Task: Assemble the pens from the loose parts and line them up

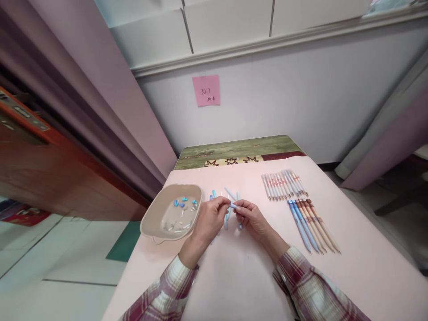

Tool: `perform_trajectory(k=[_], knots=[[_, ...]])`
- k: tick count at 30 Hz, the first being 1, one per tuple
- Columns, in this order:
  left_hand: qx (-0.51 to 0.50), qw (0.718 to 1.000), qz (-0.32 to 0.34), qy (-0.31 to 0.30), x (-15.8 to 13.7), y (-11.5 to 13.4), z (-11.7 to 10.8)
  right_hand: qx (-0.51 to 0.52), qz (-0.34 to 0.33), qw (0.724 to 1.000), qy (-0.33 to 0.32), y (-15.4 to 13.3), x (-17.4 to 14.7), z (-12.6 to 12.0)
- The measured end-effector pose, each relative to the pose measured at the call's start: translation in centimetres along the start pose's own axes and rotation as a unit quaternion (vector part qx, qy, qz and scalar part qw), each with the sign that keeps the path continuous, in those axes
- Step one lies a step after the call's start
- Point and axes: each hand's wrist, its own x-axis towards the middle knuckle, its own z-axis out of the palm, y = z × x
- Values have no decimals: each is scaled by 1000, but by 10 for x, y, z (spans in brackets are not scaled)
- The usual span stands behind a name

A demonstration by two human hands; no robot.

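Both hands meet over the middle of the table, fingertips nearly touching. My right hand point(252, 217) pinches a short light-blue pen part point(233, 206) between thumb and fingers. The fingers of my left hand point(211, 216) are closed at the left end of the same piece; whether a second small part is in them is hidden. Beneath and around the hands lie loose light-blue pen barrels point(230, 193) and a few darker blue bits, partly covered by the fingers.
Left of my hands stands a beige plastic basin point(147, 223) with small blue and white parts inside. On the right lie a row of slim pens point(284, 184) and a nearer row of blue and beige pens point(312, 225). A pink cloth point(234, 281) covers the table; a wall rises behind.
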Motion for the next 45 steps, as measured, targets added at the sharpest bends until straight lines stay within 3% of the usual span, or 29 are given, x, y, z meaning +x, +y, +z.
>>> perform_trajectory(k=[5, 11, 17, 22, 25, 29, 35, 41, 45], knots=[[2, 1000, 5, 11, 2, 11, 4, 10, 3, 1000, 2, -1, 0, 0], [-213, 973, -76, 37, 0, 2, 23, 15, -3, 1000, -14, -3, -2, 3], [-296, 937, -129, 134, -3, -9, 34, -12, -10, 1000, -1, -6, -2, 2], [-273, 931, -117, 211, -4, -16, 29, -102, -144, 980, 89, -15, 0, -5], [-219, 951, -77, 205, -6, -15, 30, -171, -197, 963, 62, -16, -1, -6], [-159, 967, -52, 192, -8, -11, 31, -221, -176, 959, -1, -15, -4, -4], [-151, 969, -52, 190, -8, -10, 29, -221, -163, 961, -31, -17, -6, -2], [-174, 964, -65, 188, -8, -10, 30, -198, -143, 968, -47, -18, -8, 2], [-227, 951, -72, 198, -7, -16, 31, -143, -115, 983, -11, -16, -6, 0]])
